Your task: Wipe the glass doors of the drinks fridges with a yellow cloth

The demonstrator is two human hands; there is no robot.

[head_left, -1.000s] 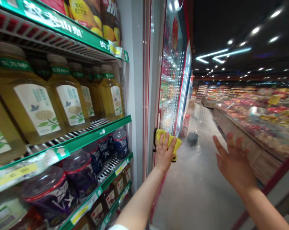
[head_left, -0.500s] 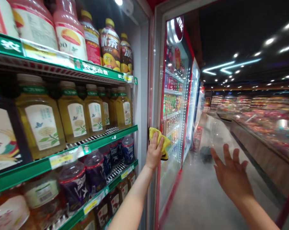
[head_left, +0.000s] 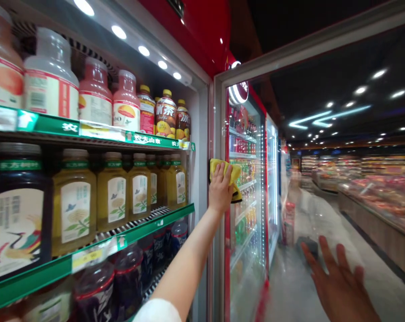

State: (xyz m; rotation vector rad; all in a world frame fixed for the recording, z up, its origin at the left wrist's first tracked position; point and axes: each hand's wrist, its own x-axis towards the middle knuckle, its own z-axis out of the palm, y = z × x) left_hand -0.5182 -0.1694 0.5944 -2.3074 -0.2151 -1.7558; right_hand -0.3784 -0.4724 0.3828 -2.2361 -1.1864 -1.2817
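My left hand [head_left: 220, 188] presses a yellow cloth [head_left: 235, 174] with a dark edge against the inner frame of the glass door [head_left: 219, 255], near its hinge side. Its fingers lie over the cloth, and part of the cloth hangs beside them. At the lower right, my right hand [head_left: 345, 286] has its fingers spread and holds nothing. It looks dim, as if seen through the door glass; whether it touches the pane I cannot tell.
To the left, an open drinks cooler has green-edged shelves [head_left: 155, 223] with several yellow tea bottles [head_left: 113, 199] and pink juice bottles [head_left: 125, 100]. Beyond the door stand another lit cooler [head_left: 245, 179], a blurred aisle floor [head_left: 283, 290] and a produce counter [head_left: 383, 228].
The view has tilted up and drawn back, showing the cooler's ceiling lights. My left hand and the cloth are higher on the door frame. My right hand appears lower in view, still spread.
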